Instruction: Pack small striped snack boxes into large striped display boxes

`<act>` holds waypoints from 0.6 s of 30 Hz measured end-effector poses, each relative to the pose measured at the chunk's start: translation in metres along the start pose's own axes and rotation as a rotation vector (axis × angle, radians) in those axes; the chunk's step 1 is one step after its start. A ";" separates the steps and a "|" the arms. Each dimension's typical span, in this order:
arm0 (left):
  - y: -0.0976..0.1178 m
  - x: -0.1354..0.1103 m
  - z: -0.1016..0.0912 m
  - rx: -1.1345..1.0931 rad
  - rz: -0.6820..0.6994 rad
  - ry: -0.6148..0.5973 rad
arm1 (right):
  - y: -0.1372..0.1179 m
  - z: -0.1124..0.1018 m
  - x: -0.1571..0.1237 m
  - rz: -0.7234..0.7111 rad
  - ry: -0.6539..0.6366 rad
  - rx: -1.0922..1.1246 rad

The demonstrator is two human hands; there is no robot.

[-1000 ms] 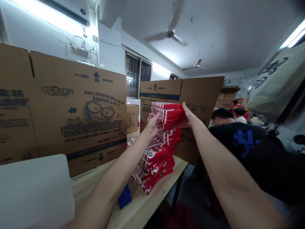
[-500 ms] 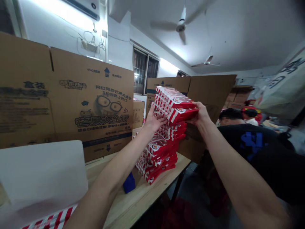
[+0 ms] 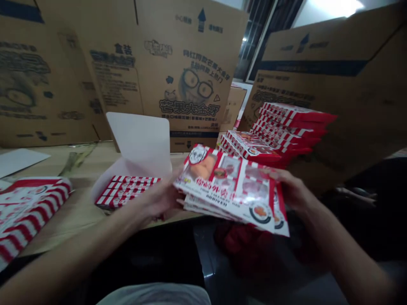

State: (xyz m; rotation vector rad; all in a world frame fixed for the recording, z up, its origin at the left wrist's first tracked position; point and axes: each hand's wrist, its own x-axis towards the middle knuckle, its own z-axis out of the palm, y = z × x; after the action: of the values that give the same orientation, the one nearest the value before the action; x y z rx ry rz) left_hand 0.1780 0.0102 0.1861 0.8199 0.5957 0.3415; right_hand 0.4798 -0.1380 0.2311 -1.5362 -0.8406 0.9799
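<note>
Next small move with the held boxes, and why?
Probably carry the held boxes left toward the open white-lidded box: left hand and right hand support opposite ends, and its raised lid exposes striped boxes inside.

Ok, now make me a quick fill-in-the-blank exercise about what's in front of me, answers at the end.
1. Your left hand and right hand hold a pile of boxes coloured mainly ____ and white.
2. The raised lid is plain ____ in colour.
3. The arrow high on the carton behind that lid points ____.
4. From your viewpoint, the tall stack is to the lid's ____.

Missing words: red; white; up; right.
</note>
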 end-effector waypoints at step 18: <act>-0.137 0.074 -0.080 0.558 0.582 0.411 | 0.146 0.028 0.077 -0.175 -0.315 0.020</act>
State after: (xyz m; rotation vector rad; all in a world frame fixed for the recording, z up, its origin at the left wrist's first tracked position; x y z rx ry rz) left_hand 0.1942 0.0060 0.0121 1.4829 0.8467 0.9150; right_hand 0.4878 -0.0826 0.0730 -1.2843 -1.1619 1.1120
